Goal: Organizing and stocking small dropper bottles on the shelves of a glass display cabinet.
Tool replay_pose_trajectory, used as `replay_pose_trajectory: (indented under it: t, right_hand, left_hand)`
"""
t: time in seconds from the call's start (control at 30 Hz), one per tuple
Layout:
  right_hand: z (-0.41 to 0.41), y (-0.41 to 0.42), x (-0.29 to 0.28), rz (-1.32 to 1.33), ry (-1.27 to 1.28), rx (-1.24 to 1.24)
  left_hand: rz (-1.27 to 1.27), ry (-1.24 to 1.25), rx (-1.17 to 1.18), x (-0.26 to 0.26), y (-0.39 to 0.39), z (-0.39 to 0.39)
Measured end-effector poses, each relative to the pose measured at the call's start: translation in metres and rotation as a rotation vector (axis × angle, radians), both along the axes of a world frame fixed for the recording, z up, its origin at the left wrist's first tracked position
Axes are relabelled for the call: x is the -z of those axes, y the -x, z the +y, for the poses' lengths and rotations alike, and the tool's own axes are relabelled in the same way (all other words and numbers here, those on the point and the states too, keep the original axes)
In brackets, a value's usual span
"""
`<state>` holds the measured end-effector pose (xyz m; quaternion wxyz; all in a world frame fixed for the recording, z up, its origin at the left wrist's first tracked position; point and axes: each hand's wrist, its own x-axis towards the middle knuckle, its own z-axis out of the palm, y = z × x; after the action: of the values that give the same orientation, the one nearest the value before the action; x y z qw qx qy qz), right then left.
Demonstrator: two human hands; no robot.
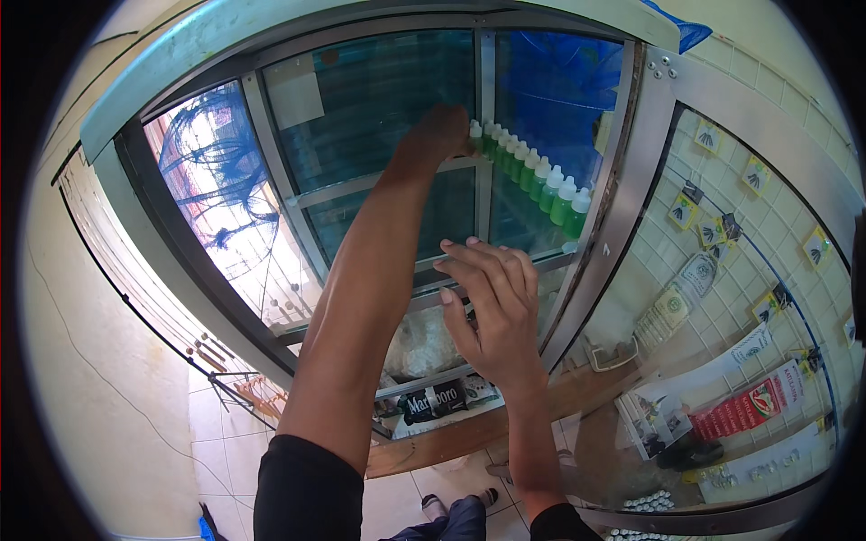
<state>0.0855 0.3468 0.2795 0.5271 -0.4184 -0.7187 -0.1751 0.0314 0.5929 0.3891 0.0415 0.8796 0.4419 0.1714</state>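
Note:
My left hand (440, 132) reaches deep into a glass display cabinet with an aluminium frame (486, 81). Its fingers are at the far end of a slanting row of small plastic bottles (539, 179) with green liquid and white caps. The farthest bottle (476, 135) stands right beside those fingers; whether they grip it is hidden by the hand's own back. My right hand (497, 304) hovers in front of the cabinet opening, nearer to me, fingers loosely bent and apart, with nothing in it. The bottles stand upright, close together, along the right side of the upper shelf.
An opened glass door (659, 196) stands at the right, with a wire grid and hanging packets behind it. Clear plastic bags (423, 341) and black packs (436, 400) fill the lower shelves. A wooden rail (433, 446) runs along the cabinet's front.

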Motion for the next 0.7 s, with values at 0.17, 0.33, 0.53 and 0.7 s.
replay_pose_trajectory:
  t: [0.17, 0.33, 0.53, 0.7]
  right_hand:
    - [0.0001, -0.0002, 0.0005, -0.001, -0.002, -0.003]
    - [0.0001, -0.0015, 0.0005, -0.001, 0.003, -0.008]
    - [0.0000, -0.0013, -0.0006, -0.007, 0.009, -0.009]
    - [-0.0005, -0.0010, -0.0010, -0.004, 0.011, -0.011]
  left_hand:
    - [0.000, -0.034, 0.008, 0.0012, -0.0023, -0.0026]
    - [0.007, 0.013, -0.026, -0.0015, -0.0030, -0.0009]
    - [0.021, 0.079, -0.051, -0.0021, 0.0032, 0.0064]
    - [0.035, 0.027, 0.005, -0.0001, 0.0011, 0.0057]
